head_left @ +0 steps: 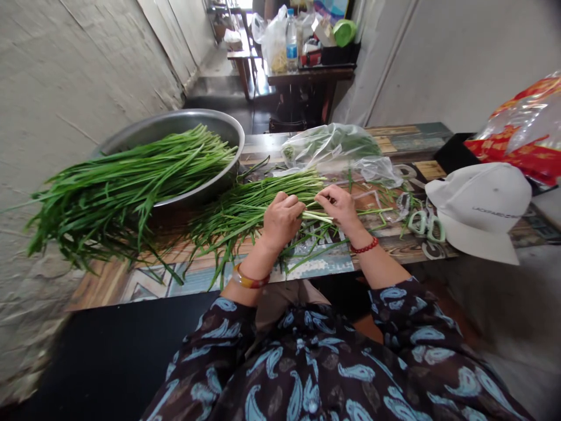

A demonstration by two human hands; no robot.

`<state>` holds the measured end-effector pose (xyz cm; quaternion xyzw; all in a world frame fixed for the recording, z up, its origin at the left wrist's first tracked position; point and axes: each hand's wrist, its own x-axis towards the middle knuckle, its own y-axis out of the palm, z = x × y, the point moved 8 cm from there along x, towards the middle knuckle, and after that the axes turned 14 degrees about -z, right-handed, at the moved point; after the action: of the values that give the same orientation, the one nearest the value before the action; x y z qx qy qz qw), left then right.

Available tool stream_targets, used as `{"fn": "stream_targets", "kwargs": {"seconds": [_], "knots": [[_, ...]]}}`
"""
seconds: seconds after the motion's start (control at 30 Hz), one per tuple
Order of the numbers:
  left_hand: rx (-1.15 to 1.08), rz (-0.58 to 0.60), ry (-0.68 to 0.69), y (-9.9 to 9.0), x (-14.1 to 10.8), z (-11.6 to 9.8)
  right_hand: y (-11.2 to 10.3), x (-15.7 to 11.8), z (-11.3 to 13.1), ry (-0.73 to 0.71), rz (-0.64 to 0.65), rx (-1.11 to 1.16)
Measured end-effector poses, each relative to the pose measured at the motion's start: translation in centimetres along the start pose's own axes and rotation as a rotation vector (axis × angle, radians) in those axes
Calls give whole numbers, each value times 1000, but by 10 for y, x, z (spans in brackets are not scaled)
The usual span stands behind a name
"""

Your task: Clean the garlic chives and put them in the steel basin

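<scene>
Grasping a few green stalks (310, 216), the left hand (283, 219) is closed, while the right hand (340, 210) pinches their pale ends (323, 218). Beyond both hands lies the stalk pile (267, 192); to their left stands the metal basin (169, 125).

Pale walls (87, 64), dark floor (234, 110), far table (311, 76)
</scene>
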<state>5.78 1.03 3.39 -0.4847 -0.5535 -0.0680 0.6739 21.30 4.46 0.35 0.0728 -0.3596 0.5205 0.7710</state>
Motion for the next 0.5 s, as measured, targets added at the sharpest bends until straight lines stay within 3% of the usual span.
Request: {"fn": "stream_targets", "kwargs": {"seconds": [0.13, 0.23, 0.4, 0.5], "knots": [[83, -45, 120, -4, 0, -12, -16, 5, -16, 103, -130, -47], [112, -14, 84, -2, -1, -8, -27, 9, -12, 82, -167, -38], [75, 67, -42, 2, -3, 3, -9, 4, 16, -200, 90, -89], [60, 86, -80, 3, -3, 6, -1, -1, 17, -214, 153, -130]]}}
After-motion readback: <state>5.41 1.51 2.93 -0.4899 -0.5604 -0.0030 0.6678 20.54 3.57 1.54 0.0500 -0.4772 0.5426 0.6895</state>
